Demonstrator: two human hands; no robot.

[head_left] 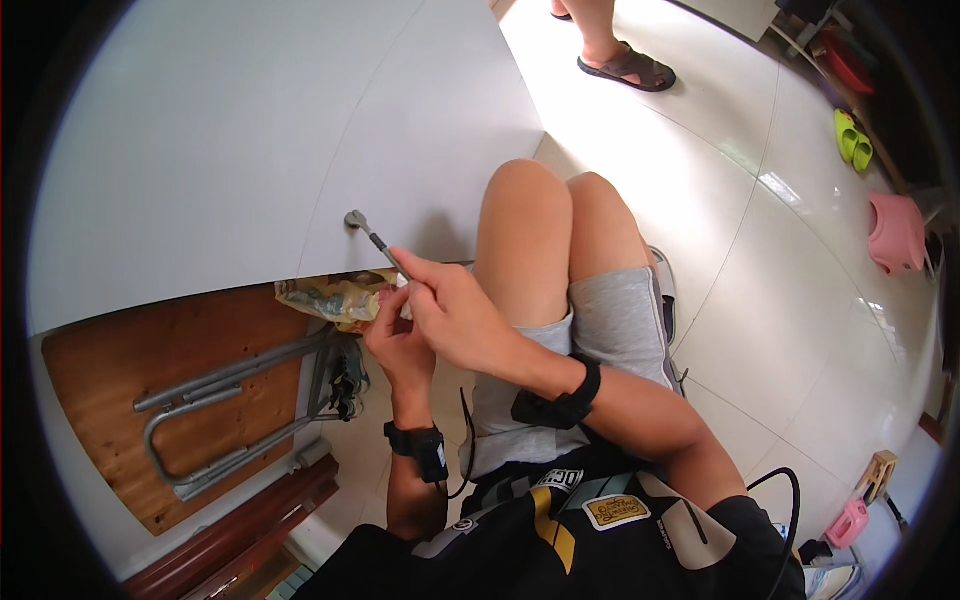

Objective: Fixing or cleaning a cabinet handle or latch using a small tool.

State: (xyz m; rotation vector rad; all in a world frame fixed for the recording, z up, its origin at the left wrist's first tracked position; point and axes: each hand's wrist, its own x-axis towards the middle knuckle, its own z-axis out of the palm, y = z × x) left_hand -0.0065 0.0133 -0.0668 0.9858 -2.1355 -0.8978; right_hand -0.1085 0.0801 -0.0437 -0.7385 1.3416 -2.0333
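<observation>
The right hand (455, 312) holds a wrench (378, 242) slanting up-left near the bottom edge of a big, roomy white panel (230, 140), and I can't tell if the left hand (398, 350) grips anything.

**High seat, wide lens, eyes down**

We're up on the wearer's head, looking through the left lens of a side-by-side pair, and it points steeply down over the chest! The black shirt (540, 545) crowds the lower edge, nearest of all; forearms (640, 407) run in from below, and there, near mid-frame and close, are the left hand (393, 345) and right hand (455, 310). Past them, bare knees (528, 200) point up the view. White panel (220, 130) to the upper left, tiled floor (735, 280) sweeping right, and it's a fisheye, so lines bow toward a dark rim! Farther off, up top, a bystander's sandalled foot (635, 70) squeezes in.
</observation>
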